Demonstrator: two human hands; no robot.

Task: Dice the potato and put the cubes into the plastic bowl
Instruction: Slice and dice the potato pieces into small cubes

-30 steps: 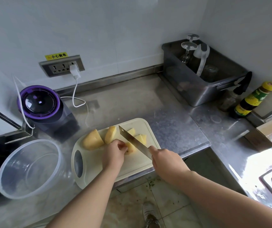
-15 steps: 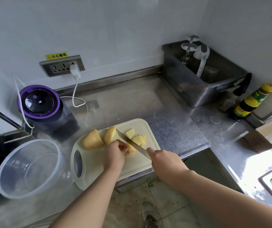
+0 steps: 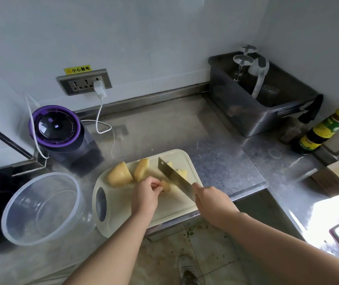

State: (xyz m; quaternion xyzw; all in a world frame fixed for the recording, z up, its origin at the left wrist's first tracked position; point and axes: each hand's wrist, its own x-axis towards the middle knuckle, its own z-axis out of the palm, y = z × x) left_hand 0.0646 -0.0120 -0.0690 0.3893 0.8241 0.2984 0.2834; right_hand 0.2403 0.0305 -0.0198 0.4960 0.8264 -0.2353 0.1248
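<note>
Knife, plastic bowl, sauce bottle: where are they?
knife (image 3: 174, 177), head view, middle of the blade.
plastic bowl (image 3: 18, 219), head view, its left wall.
sauce bottle (image 3: 319, 133), head view, its yellow label.

Left hand (image 3: 146, 194) pinching potato piece (image 3: 165, 186), right hand (image 3: 211, 199) gripping knife (image 3: 173, 176)

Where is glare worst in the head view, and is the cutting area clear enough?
Head view: glare blows out the steel counter at the lower right; the cutting board, knife and potato are evenly lit and reasonably sharp; the wide-angle lens bows the wall and counter edges.
</note>
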